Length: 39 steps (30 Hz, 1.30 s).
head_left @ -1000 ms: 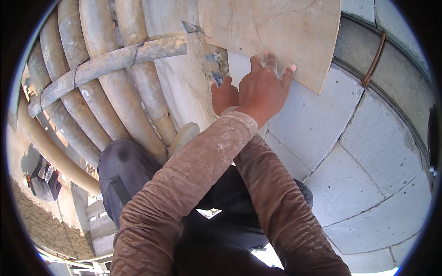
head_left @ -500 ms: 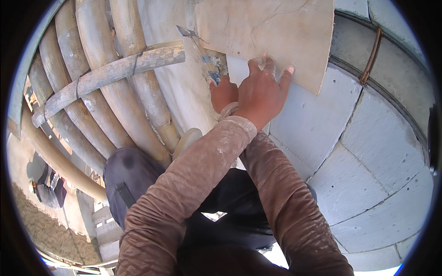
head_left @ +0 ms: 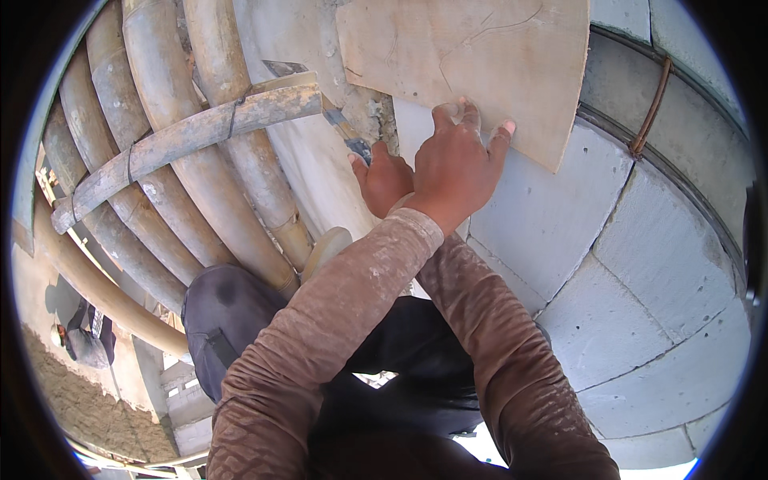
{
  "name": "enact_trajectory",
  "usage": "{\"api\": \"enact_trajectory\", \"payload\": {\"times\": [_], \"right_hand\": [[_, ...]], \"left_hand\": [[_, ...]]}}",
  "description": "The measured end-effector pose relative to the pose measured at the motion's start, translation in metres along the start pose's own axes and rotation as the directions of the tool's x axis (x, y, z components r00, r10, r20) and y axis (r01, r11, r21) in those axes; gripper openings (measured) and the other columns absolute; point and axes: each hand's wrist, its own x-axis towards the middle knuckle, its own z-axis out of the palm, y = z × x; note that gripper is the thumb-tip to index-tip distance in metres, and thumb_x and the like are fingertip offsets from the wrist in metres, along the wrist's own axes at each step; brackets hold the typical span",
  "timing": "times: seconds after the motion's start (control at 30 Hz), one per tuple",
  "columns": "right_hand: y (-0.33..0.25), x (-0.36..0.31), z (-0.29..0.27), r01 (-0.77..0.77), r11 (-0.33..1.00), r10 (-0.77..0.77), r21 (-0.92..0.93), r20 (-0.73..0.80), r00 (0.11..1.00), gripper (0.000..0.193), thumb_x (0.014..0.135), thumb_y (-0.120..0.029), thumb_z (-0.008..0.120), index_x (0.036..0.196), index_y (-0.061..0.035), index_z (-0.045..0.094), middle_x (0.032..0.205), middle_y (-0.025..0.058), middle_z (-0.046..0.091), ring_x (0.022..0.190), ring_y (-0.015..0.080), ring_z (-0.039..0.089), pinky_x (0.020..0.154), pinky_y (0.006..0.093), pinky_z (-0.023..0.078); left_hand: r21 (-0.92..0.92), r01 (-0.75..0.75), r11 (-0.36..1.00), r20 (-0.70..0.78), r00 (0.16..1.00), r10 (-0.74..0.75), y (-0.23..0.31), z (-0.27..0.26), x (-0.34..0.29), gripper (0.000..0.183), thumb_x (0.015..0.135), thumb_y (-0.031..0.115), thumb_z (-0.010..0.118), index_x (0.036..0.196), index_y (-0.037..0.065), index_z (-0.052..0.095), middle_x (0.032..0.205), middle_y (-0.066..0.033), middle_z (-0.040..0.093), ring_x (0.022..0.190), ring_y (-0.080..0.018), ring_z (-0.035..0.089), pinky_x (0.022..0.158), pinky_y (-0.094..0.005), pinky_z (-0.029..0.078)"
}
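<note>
My forearms cross, the left over the right. My left hand (head_left: 462, 164) is open, its fingers spread on the lower edge of a thin tan board (head_left: 480, 72). That board lies over pale block masonry (head_left: 544, 200). Partly hidden beneath my left wrist, my right hand (head_left: 384, 182) is closed round the handle of a tool (head_left: 344, 126). The tool's handle looks wooden with blue patches, and its flat grey metal head points up and left, partly behind a bamboo crosspiece. I cannot make out its exact kind. Rough broken mortar (head_left: 376, 112) shows beside the board's left edge.
Thick bamboo poles (head_left: 172, 88) run along the left, with a split bamboo crosspiece (head_left: 192, 132) tied over them. A curved metal bar (head_left: 680, 164) with a rusty tie rod (head_left: 652, 108) edges the blocks at right. Far below left, another person (head_left: 84, 340) is visible.
My right hand has shifted slightly left, and the tool's head has swung left and down, partly behind the bamboo crosspiece. My left hand keeps its place on the board.
</note>
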Motion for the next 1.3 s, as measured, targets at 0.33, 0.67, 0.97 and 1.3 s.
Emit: {"api": "enact_trajectory", "payload": {"times": [0.33, 0.67, 0.97, 1.3], "right_hand": [[0.002, 0.029, -0.004, -0.087, 0.995, 0.082, -0.04, -0.112, 0.99, 0.044, 0.096, -0.044, 0.056, 0.106, -0.0015, 0.056, 0.084, 0.0232, 0.069, 0.082, 0.0419, 0.067, 0.074, 0.0531, 0.051], [-0.005, 0.022, -0.012, -0.032, 0.996, 0.016, -0.081, -0.185, 0.983, 0.049, 0.097, -0.049, 0.053, 0.109, -0.0013, 0.058, 0.077, 0.0207, 0.068, 0.074, 0.0409, 0.067, 0.074, 0.0531, 0.048], [0.011, 0.035, 0.003, -0.117, 0.981, 0.089, -0.154, -0.176, 0.98, 0.054, 0.095, -0.058, 0.048, 0.105, -0.0075, 0.064, 0.088, 0.0149, 0.066, 0.09, 0.0332, 0.06, 0.085, 0.0529, 0.04], [0.008, 0.022, -0.006, -0.099, 0.989, 0.073, -0.113, -0.216, 0.974, 0.054, 0.094, -0.057, 0.051, 0.103, -0.0063, 0.065, 0.084, 0.0127, 0.063, 0.09, 0.0321, 0.06, 0.086, 0.0492, 0.041]], "left_hand": [[-0.083, 0.04, 0.996, 0.069, 0.997, -0.034, 0.0, -0.005, 0.004, 0.084, 0.094, 0.061, 0.046, 0.136, -0.012, 0.047, 0.133, -0.027, 0.047, 0.099, -0.0408, 0.065, 0.088, -0.0443, 0.052], [-0.003, -0.066, 0.998, 0.011, 0.998, 0.066, -0.008, -0.007, 0.008, 0.076, 0.097, 0.051, 0.046, 0.135, -0.015, 0.046, 0.121, -0.033, 0.05, 0.088, -0.0457, 0.067, 0.075, -0.0454, 0.057], [-0.034, -0.07, 0.997, 0.046, 0.996, 0.071, 0.001, -0.011, 0.011, 0.075, 0.098, 0.051, 0.044, 0.133, -0.015, 0.046, 0.123, -0.0344, 0.05, 0.089, -0.0452, 0.066, 0.079, -0.0452, 0.056], [-0.043, 0.086, 0.995, 0.189, 0.979, -0.077, 0.006, -0.016, 0.014, 0.085, 0.096, 0.063, 0.04, 0.135, -0.012, 0.049, 0.138, -0.0259, 0.047, 0.111, -0.043, 0.06, 0.101, -0.0428, 0.044]]}}
